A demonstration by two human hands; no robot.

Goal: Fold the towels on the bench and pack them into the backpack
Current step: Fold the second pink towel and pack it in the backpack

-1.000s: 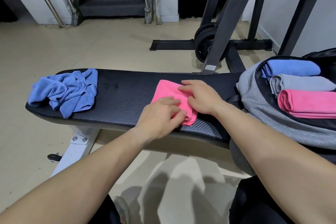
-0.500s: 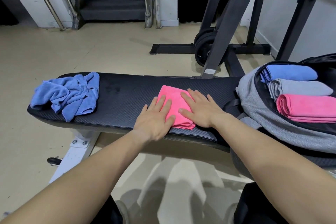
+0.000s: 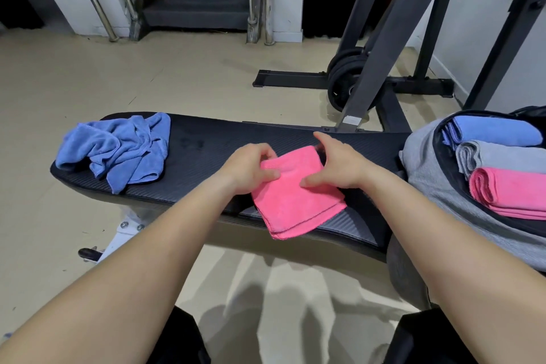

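- The bench (image 3: 206, 154) runs across the view as a black padded strip, and the backpack (image 3: 425, 186) lies open on its right end with its grey shell toward the person
- Three folded towels sit side by side inside the backpack: the packed blue towel (image 3: 496, 134) farthest, the packed grey towel (image 3: 502, 156) in the middle, the packed pink towel (image 3: 508, 192) nearest; judging by that, packing is well along
- The crumpled blue towel (image 3: 118, 151) lies in a heap on the left end of the bench, well apart from both hands and not yet folded
- The pink towel (image 3: 295, 198) is a compact folded rectangle in the middle of the bench, with its near corner hanging past the bench's near rim
- Half a second ago both hands lay flat on this towel, pressing the fold down; now their fingers are curled onto it and it has slid toward the person, so smoothing looks finished and the pick-up begun
- The right hand (image 3: 336, 165) grips the towel's far right edge, thumb on top of the cloth, one finger raised clear of it
- The left hand (image 3: 248, 168) pinches the far left corner, thumb on top
- The towel's far end sits between the two hands and the rest trails toward the person; the likely next move is a carry rightward into the backpack, leaving only the blue heap
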